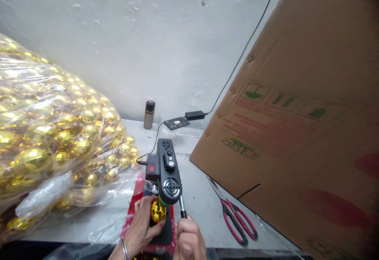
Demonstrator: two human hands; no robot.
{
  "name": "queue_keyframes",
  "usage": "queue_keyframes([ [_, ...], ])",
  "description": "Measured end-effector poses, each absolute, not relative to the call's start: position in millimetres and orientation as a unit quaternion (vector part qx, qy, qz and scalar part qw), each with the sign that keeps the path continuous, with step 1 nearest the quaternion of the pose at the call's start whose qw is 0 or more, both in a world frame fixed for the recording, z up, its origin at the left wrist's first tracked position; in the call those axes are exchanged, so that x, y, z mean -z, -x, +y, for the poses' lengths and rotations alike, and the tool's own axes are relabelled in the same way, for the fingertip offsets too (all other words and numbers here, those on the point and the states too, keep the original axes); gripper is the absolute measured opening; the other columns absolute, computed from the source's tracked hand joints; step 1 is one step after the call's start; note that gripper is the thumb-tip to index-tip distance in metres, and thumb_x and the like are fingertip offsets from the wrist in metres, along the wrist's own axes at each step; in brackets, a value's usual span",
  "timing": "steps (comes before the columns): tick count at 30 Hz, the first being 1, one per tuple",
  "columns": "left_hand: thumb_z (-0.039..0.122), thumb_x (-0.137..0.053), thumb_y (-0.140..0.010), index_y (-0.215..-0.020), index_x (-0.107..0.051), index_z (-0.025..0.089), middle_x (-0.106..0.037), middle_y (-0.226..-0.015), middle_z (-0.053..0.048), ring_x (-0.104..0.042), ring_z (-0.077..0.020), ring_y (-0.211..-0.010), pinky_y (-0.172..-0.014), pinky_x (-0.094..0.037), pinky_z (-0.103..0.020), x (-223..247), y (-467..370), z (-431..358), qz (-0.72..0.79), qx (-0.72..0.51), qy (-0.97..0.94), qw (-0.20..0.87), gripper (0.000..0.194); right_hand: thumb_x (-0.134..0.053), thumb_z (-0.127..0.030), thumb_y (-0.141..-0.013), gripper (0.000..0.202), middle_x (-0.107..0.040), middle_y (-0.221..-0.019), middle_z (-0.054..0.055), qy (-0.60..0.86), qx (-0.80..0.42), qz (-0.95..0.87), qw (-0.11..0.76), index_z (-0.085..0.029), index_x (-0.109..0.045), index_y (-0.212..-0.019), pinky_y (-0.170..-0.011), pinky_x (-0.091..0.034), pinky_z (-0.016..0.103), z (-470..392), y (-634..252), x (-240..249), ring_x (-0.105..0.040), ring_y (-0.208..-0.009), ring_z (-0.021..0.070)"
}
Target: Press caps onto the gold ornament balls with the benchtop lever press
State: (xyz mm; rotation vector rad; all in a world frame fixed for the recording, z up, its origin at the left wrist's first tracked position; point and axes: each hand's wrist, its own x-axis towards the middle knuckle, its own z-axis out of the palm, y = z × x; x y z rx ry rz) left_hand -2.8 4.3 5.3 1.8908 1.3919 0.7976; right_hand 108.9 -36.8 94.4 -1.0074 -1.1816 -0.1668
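Note:
A small black bench drill press [169,169] stands on the worktop, its base over a red sheet [137,193]. Under its head, my left hand [141,222] grips a shiny gold faceted ball [158,211] between thumb and fingers. The ball's top is right below the drill head; whether a bit touches it is hidden. On the machine's right side, my right hand [189,238] is closed round the end of the feed lever [182,208]. A red switch [152,168] sits on the box at the machine's left.
At left bulges a clear plastic bag [85,90] of gold balls. Red-handled scissors [237,216] lie right of the machine, beside a large cardboard box [284,133]. Behind are a small bottle [149,115], a dark card-like panel [177,123] and a power adapter [195,115] with its cord.

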Motion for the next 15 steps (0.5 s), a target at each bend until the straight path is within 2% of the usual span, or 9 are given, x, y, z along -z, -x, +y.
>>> queue_keyframes([
  [2, 0.037, -0.068, -0.088, -0.128, -0.065, 0.02, -0.073, -0.116, -0.013, -0.066, -0.035, -0.11, -0.101, -0.054, -0.055, -4, 3, 4, 0.53, -0.305, -0.722, 0.324, 0.043, -0.033, -0.027, -0.114, 0.044, -0.048, -0.068, -0.007, 0.44, 0.096, -0.544, 0.708, -0.022, -0.046, -0.072, -0.082, -0.054, 0.025, -33, -114, -91, -0.05, -0.059, 0.0072],
  [6, 0.039, -0.07, -0.088, -0.129, -0.065, 0.019, -0.073, -0.122, -0.016, -0.065, -0.0368, -0.114, -0.104, -0.053, -0.058, 0, 4, 5, 0.532, -0.308, -0.717, 0.33, 0.046, -0.035, -0.026, -0.113, 0.046, -0.051, -0.064, -0.007, 0.385, 0.152, -0.595, 0.689, -0.022, -0.044, -0.068, -0.067, -0.052, 0.021, -23, -123, -76, -0.05, -0.052, 0.0054],
  [10, 0.04, -0.069, -0.088, -0.133, -0.064, 0.017, -0.071, -0.128, -0.018, -0.062, -0.0372, -0.119, -0.107, -0.051, -0.059, 2, 4, 5, 0.526, -0.305, -0.716, 0.344, 0.05, -0.032, -0.025, -0.113, 0.045, -0.05, -0.063, -0.007, 0.385, 0.15, -0.591, 0.693, -0.023, -0.042, -0.069, -0.064, -0.053, 0.021, -21, -126, -69, -0.05, -0.051, 0.0061],
  [13, 0.039, -0.069, -0.087, -0.132, -0.065, 0.018, -0.072, -0.128, -0.017, -0.063, -0.0371, -0.12, -0.108, -0.051, -0.06, 0, 3, 6, 0.529, -0.307, -0.713, 0.341, 0.05, -0.035, -0.023, -0.112, 0.046, -0.049, -0.062, -0.007, 0.406, 0.132, -0.589, 0.687, -0.022, -0.042, -0.067, -0.056, -0.045, 0.02, -29, -123, -91, -0.049, -0.052, 0.0057],
  [15, 0.04, -0.071, -0.085, -0.129, -0.067, 0.02, -0.073, -0.123, -0.016, -0.064, -0.0367, -0.117, -0.106, -0.053, -0.06, -2, 2, 6, 0.534, -0.31, -0.71, 0.339, 0.048, -0.04, -0.021, -0.111, 0.044, -0.05, -0.063, -0.006, 0.463, 0.073, -0.557, 0.686, -0.021, -0.045, -0.067, -0.056, -0.041, 0.021, -35, -118, -120, -0.049, -0.052, 0.0056],
])
